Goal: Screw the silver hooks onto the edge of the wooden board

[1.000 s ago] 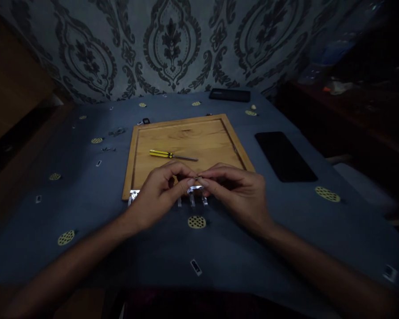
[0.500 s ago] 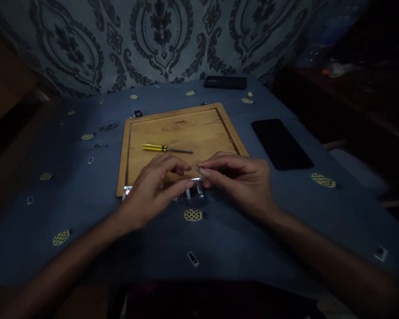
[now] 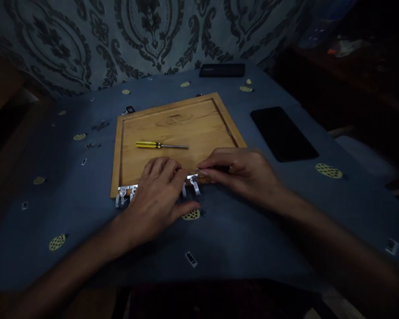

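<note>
A framed wooden board [image 3: 173, 126] lies on the cloth, with a metal hook rail [image 3: 192, 177] along its near edge. My left hand [image 3: 156, 197] rests over the middle of that rail, palm down, thumb spread away; it covers several of the hooks. At the rail's right end my right hand [image 3: 242, 170] is closed in a pinch, thumb against forefinger. Between those fingertips is a small screw, mostly hidden now. A yellow-and-black screwdriver [image 3: 161, 145] lies on the board just beyond my hands, touched by neither.
Small screws [image 3: 93, 145] and a dim grey clump [image 3: 100, 125] lie on the blue patterned tablecloth [image 3: 219, 252] at left. A black phone-like slab [image 3: 283, 134] is right of the board; another dark phone [image 3: 222, 70] lies at the back, by the patterned curtain [image 3: 149, 31].
My left hand has gone from raised, curled fingers to lying flat over the rail. The right hand has brought the screw down to the rail's right end. The view has shifted slightly.
</note>
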A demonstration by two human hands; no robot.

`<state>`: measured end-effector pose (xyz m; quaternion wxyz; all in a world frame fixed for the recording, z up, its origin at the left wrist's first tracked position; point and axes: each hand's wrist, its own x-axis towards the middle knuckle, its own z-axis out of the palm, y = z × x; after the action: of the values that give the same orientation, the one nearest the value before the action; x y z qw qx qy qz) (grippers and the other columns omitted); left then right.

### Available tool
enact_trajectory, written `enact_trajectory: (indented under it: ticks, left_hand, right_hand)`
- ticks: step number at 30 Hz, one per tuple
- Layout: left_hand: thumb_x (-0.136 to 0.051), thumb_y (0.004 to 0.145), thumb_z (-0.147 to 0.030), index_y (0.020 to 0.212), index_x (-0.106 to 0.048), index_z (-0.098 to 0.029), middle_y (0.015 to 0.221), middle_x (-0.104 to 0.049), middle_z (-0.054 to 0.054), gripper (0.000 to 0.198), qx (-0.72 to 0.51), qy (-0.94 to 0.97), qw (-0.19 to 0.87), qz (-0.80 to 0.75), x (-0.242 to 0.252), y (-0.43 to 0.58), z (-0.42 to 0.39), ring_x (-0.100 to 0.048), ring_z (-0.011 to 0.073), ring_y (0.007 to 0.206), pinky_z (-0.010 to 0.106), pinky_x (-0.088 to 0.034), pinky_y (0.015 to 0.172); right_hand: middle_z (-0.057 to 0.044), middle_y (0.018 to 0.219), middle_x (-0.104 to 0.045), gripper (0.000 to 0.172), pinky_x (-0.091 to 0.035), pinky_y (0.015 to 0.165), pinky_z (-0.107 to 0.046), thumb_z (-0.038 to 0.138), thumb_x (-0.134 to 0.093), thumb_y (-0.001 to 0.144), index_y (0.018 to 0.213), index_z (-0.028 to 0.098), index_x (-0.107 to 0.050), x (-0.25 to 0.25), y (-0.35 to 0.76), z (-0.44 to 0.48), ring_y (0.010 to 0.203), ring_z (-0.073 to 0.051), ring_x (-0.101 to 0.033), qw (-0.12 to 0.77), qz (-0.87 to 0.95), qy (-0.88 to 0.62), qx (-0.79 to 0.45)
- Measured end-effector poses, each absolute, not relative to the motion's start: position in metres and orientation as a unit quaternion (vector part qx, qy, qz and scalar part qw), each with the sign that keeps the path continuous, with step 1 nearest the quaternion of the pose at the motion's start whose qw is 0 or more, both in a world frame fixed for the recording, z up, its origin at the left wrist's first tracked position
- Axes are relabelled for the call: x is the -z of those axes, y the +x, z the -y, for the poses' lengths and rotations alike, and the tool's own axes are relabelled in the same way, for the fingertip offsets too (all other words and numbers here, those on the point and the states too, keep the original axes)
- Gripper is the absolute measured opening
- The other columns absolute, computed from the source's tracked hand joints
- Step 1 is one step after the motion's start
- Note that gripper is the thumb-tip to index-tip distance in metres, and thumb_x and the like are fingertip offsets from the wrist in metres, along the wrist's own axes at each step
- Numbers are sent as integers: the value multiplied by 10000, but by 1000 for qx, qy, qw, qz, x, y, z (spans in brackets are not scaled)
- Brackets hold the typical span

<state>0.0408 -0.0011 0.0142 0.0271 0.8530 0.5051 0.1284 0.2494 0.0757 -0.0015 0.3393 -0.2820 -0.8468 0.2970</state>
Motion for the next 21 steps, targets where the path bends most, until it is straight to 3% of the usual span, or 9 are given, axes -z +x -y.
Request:
enact_trajectory:
  ticks: [11, 21]
  left_hand:
    - [-806, 824, -492, 1188, -694, -111, 1117, -624, 122, 539, -99, 845, 33, -525, -14, 46, -2, -536, 341, 1102, 555, -479, 1008]
    - [-743, 869, -557, 1175, -676, -182, 1118, -626, 87, 489, -122, 837, 53, -532, -16, 41, -6, -544, 289, 1084, 486, -492, 963]
  right_hand:
    - [-6, 820, -764, 102, -470, 654, -249, 147, -688, 921, 926, 183, -783, -3, 253, -78, 734, -138, -692, 252, 896, -265, -251]
    - [-20, 834, -767, 127, -464, 668, -263, 124, -662, 923, 915, 151, -786, -1, 252, -80, 738, -136, -685, 258, 888, -251, -287]
